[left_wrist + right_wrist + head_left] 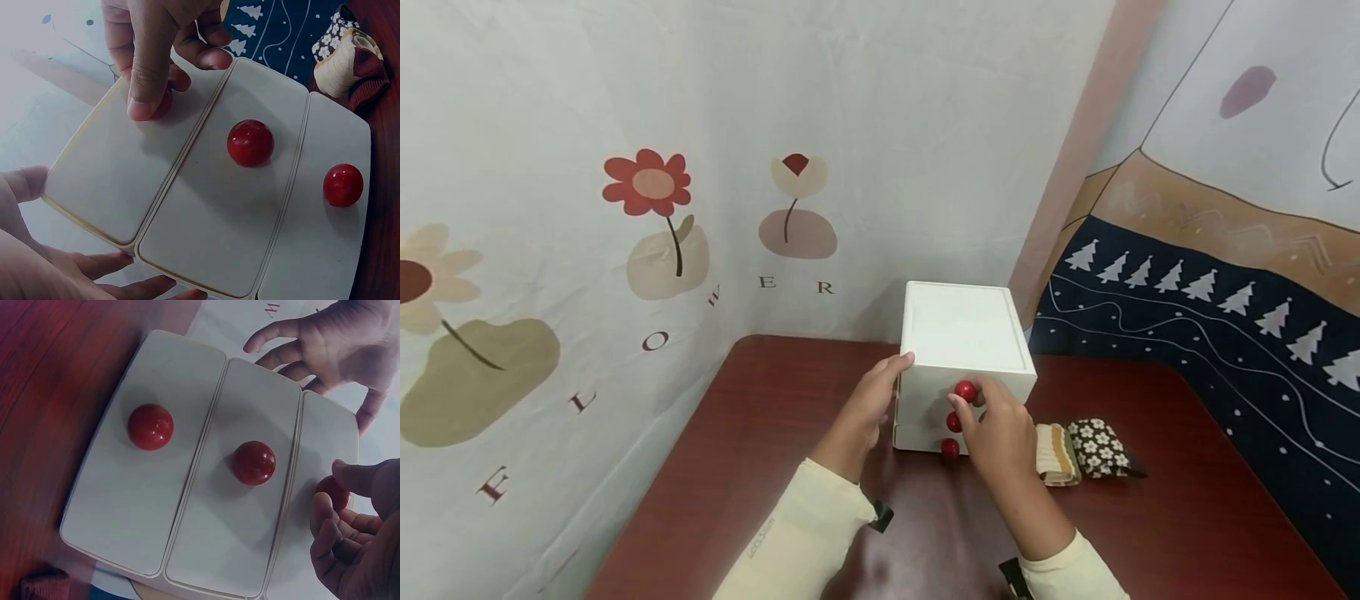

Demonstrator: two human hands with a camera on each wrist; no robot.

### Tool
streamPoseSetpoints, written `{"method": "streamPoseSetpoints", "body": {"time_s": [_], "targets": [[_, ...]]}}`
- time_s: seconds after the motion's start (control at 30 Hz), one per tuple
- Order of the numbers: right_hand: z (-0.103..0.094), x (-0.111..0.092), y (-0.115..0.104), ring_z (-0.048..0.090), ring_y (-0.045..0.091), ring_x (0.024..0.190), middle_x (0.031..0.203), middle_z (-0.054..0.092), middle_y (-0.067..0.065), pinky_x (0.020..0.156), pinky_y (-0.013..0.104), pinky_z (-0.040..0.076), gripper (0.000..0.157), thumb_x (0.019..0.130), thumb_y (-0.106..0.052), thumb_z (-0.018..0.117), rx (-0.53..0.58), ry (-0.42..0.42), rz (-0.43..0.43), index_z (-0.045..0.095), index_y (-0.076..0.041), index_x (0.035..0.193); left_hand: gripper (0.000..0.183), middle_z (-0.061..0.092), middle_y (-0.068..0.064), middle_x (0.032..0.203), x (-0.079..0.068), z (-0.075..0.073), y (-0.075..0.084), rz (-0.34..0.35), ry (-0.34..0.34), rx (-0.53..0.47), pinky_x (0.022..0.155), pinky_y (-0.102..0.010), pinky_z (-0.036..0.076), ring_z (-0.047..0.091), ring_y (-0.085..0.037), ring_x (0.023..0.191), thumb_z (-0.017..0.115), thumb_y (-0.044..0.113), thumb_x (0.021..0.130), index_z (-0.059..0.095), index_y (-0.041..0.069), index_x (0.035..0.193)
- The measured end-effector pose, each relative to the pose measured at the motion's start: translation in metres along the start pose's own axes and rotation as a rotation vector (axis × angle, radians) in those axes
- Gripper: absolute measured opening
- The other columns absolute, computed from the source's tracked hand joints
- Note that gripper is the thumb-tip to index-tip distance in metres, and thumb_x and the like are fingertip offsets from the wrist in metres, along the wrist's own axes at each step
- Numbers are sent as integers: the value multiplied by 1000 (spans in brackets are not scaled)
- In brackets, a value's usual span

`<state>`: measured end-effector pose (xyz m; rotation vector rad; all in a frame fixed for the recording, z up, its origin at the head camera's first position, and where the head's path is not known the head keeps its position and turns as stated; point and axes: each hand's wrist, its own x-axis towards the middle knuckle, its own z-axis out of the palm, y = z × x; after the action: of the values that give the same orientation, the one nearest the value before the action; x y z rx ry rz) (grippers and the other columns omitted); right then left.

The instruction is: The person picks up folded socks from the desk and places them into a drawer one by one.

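A small white drawer box [966, 327] stands on the table with three drawer fronts, each bearing a round red knob. My right hand [1006, 433] pinches the top red knob [966, 390] between thumb and fingers; in the left wrist view they cover much of it. Below it are the middle knob [250, 143] and the bottom knob [343, 185], both untouched. At the box's left side is my left hand [872, 400], its thumb at the top front edge and its fairly straight fingers [284, 355] along the side. All three drawers look closed.
Right of the box lie a folded striped cloth item [1057, 455] and a black flower-patterned cloth item [1099, 448]. The dark red table [760, 433] meets a printed curtain [880, 167] behind the box.
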<state>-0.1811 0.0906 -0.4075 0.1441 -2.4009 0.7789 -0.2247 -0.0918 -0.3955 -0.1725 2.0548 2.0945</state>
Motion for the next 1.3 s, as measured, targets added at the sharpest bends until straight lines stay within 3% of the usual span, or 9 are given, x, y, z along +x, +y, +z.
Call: {"method": "streamPoseSetpoints", "body": {"time_s": [0.27, 0.4, 0.63, 0.77, 0.9, 1.3], "targets": [[4, -4, 1, 63, 21, 65, 91, 75, 14, 57, 34, 49, 39, 89, -23, 93, 22, -3, 42, 72, -3, 115, 71, 51, -20, 165, -1, -3, 0, 13, 7, 30, 121, -81, 28, 44, -48, 154, 57, 56, 107, 50, 11, 161], [6, -7, 4, 61, 24, 64, 85, 71, 13, 53, 35, 45, 39, 88, -26, 94, 6, -23, 104, 72, -2, 110, 70, 50, -21, 166, 0, -4, 2, 14, 19, 54, 121, -79, 31, 46, -47, 154, 58, 56, 107, 52, 10, 160], [11, -7, 13, 68, 31, 66, 76, 74, 13, 51, 42, 45, 37, 90, -43, 89, -113, -218, 224, 77, -8, 86, 68, 52, -20, 165, 1, -3, 1, 17, 7, 47, 120, -78, 32, 49, -45, 151, 61, 55, 106, 57, 10, 156], [17, -6, 13, 65, 29, 64, 69, 69, 11, 51, 41, 42, 42, 93, -46, 85, -140, -319, 264, 71, -14, 72, 67, 57, -18, 159, 0, -4, 1, 12, 19, 50, 118, -79, 34, 53, -41, 144, 61, 55, 106, 58, 10, 155], [20, -7, 10, 64, 29, 62, 66, 66, 11, 51, 42, 42, 44, 94, -40, 84, -138, -331, 264, 63, -15, 66, 66, 59, -18, 154, 0, -6, 2, 8, 19, 51, 117, -78, 36, 54, -37, 138, 61, 55, 106, 58, 11, 155], [9, -13, 6, 54, 24, 58, 60, 57, 7, 51, 37, 37, 49, 95, -39, 83, -200, -388, 240, 57, -14, 61, 66, 60, -18, 155, 2, -5, 1, -3, 14, 25, 114, -80, 35, 53, -41, 144, 63, 56, 105, 59, 11, 153]]}}
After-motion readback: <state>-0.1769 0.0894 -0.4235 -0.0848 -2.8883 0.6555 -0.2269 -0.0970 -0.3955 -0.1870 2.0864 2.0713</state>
